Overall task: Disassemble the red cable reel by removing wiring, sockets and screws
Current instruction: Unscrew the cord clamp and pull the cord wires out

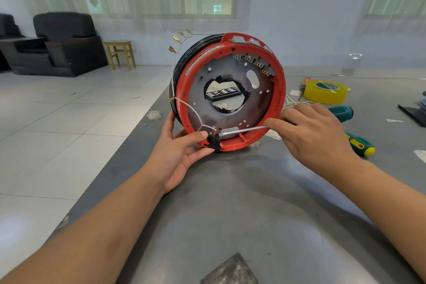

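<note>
Two hands, left hand (pixel 177 157) pinching switch (pixel 213 142)

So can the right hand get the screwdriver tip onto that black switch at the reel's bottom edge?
Probably yes. The right hand has the screwdriver tip at the switch already, and the left hand pinches the switch from the other side.

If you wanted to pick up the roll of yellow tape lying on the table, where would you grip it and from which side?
Probably from above. The roll of yellow tape lies flat on the grey table with its core hole facing up, so fingers could go into the hole and the thumb on the outer wall. The near rim looks easiest, since an orange-handled screwdriver lies close against its left side.
</note>
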`<state>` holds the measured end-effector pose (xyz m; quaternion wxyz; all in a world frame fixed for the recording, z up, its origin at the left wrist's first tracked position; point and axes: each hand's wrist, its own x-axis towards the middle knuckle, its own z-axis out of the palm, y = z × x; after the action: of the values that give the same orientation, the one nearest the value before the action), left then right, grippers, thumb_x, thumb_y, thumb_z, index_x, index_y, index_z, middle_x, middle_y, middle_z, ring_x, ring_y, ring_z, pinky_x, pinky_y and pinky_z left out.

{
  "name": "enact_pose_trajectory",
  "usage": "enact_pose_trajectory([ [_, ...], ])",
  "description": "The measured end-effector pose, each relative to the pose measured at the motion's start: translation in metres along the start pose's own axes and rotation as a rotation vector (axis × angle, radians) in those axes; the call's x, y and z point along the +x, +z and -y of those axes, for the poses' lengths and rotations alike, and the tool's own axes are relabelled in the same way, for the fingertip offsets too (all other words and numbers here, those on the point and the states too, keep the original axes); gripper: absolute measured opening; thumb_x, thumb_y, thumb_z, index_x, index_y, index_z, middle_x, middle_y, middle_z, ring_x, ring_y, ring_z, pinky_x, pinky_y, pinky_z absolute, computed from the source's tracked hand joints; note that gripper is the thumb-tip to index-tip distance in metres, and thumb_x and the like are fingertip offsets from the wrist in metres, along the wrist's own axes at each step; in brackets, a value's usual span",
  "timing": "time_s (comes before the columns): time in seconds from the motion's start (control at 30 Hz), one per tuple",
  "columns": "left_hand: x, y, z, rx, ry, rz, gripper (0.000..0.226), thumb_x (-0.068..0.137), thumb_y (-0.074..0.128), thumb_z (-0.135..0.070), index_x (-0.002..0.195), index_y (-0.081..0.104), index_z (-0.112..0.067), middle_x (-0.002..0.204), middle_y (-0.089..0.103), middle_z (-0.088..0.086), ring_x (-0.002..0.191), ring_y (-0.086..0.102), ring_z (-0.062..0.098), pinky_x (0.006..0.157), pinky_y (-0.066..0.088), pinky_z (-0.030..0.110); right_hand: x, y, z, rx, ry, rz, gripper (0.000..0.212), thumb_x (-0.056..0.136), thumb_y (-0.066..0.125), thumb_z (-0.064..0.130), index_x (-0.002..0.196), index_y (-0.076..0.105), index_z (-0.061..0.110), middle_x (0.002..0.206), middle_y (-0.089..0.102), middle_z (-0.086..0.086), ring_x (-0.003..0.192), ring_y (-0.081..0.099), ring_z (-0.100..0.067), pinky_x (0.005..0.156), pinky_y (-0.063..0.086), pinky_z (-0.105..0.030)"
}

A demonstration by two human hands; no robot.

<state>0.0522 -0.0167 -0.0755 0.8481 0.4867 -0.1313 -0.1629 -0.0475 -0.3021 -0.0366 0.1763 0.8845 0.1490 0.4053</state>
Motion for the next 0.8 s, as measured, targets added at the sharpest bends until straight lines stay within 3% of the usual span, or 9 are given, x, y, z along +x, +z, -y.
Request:
enact_pose_trajectory([
  [0.13,0.000,-0.001,0.000,0.019,0.007,0.029,0.099,0.079,0.079,0.010,0.148,0.048,-0.054,0.126,0.076,0.014,0.112,0.075,0.039,0.083,0.065,0.046,0.000,0.001,-0.005,-0.007,-0.009,-0.024,0.024,0.097,0.062,0.011,0.117,0.070,0.022,0.096,0.068,-0.005,0.086,0.060,-0.034,0.075,0.041,-0.044],
  [0.27,0.000,-0.001,0.001,0.029,0.016,0.040,0.092,0.078,0.079,0.011,0.132,0.058,-0.061,0.127,0.075,0.013,0.114,0.074,0.038,0.084,0.065,0.048,-0.001,0.001,-0.004,-0.010,-0.030,-0.019,0.024,0.098,0.062,0.011,0.118,0.069,0.022,0.098,0.068,-0.004,0.088,0.060,-0.033,0.077,0.041,-0.043],
  [0.37,-0.001,0.000,0.001,0.033,0.020,0.039,0.095,0.076,0.080,0.012,0.130,0.058,-0.062,0.132,0.072,0.014,0.113,0.075,0.037,0.084,0.064,0.049,0.000,0.000,-0.005,-0.004,-0.038,-0.018,0.024,0.096,0.064,0.012,0.118,0.069,0.022,0.099,0.069,-0.006,0.090,0.062,-0.034,0.078,0.043,-0.045],
  [0.6,-0.001,0.000,0.002,0.052,0.027,0.045,0.110,0.078,0.078,0.016,0.151,0.043,-0.058,0.144,0.063,0.013,0.112,0.075,0.037,0.083,0.065,0.049,0.005,-0.006,-0.006,-0.001,-0.057,0.009,0.023,0.097,0.060,0.018,0.119,0.069,0.022,0.102,0.070,-0.005,0.095,0.063,-0.034,0.083,0.044,-0.046],
  [0.8,-0.001,0.000,0.001,0.039,0.026,0.049,0.105,0.077,0.078,0.017,0.136,0.050,-0.064,0.147,0.062,0.013,0.113,0.075,0.037,0.084,0.065,0.050,0.007,-0.009,-0.005,-0.005,-0.058,0.018,0.028,0.092,0.067,0.017,0.119,0.070,0.021,0.104,0.072,-0.005,0.098,0.063,-0.034,0.084,0.045,-0.048],
])
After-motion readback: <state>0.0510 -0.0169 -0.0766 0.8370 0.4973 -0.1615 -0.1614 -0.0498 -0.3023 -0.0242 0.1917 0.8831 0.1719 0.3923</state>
